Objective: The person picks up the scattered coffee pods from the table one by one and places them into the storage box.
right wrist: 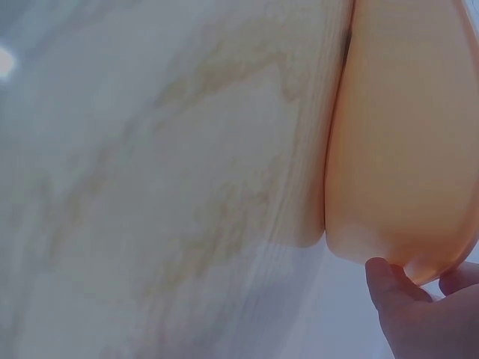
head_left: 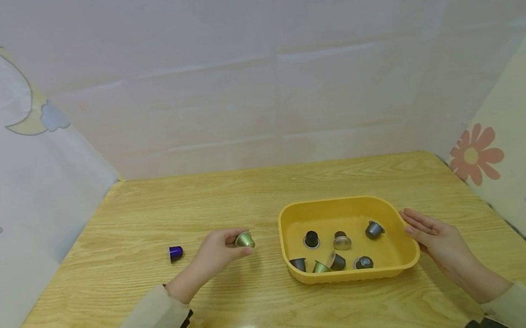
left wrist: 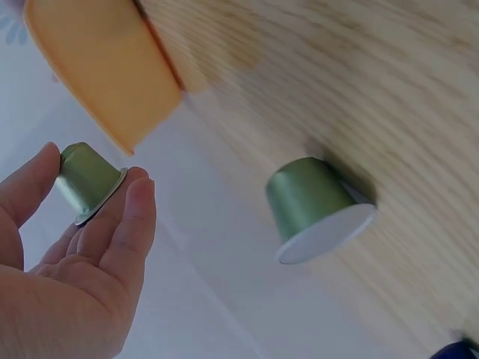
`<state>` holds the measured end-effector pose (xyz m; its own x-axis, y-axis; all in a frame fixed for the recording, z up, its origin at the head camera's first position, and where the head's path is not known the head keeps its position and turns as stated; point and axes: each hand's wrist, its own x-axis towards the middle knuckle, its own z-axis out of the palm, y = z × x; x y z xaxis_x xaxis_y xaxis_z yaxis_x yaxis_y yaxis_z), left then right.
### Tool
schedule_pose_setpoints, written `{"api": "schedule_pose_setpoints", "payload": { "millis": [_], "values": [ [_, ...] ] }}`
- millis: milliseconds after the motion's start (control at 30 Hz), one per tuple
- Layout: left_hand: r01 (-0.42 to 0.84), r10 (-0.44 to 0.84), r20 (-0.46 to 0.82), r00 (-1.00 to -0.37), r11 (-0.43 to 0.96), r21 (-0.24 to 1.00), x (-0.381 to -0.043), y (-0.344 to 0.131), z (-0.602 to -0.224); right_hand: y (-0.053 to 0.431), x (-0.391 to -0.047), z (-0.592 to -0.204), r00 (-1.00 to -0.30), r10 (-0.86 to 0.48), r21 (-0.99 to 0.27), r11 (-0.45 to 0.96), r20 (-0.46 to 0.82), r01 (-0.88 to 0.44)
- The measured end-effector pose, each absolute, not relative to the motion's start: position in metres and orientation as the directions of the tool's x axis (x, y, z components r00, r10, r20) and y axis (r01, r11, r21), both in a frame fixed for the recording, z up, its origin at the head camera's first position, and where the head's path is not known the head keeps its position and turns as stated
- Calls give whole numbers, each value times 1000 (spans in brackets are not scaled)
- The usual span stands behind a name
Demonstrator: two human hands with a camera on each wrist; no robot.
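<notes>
My left hand [head_left: 217, 254] pinches a light green coffee capsule [head_left: 245, 240] between thumb and fingers, just above the table to the left of a yellow bin [head_left: 354, 276]. A second green capsule [left wrist: 318, 202] lies on its side on the table in the left wrist view; in the head view I cannot make it out. Farther left is a dark blue capsule [head_left: 176, 253]. My right hand [head_left: 443, 251] touches the bin's right end with its fingertips, the fingers mostly straight. Inside the bin are several capsules, among them a black one [head_left: 311, 238], a grey one [head_left: 374, 230] and a green one [head_left: 321, 267].
The wooden table [head_left: 227, 195] is bordered by a pale sheet [head_left: 256, 105] at the back. Printed sheets stand at both sides, with a moon [head_left: 34, 119] on the left and a red flower [head_left: 476, 155] on the right.
</notes>
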<state>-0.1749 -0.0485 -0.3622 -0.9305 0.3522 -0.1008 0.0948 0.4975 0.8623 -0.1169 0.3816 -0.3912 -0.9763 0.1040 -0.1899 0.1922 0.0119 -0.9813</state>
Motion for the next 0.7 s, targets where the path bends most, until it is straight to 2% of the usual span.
{"api": "schedule_pose_setpoints", "payload": {
  "millis": [467,700],
  "values": [
    [136,409,-71,-910,456,879,-178,-26,-355,381,-116,-391,-979,107,-983,33,-176,180],
    [160,435,-53,-899,439,884,-180,-16,-350,382,-116,-392,-981,105,-986,-5,-164,164]
  ]
}}
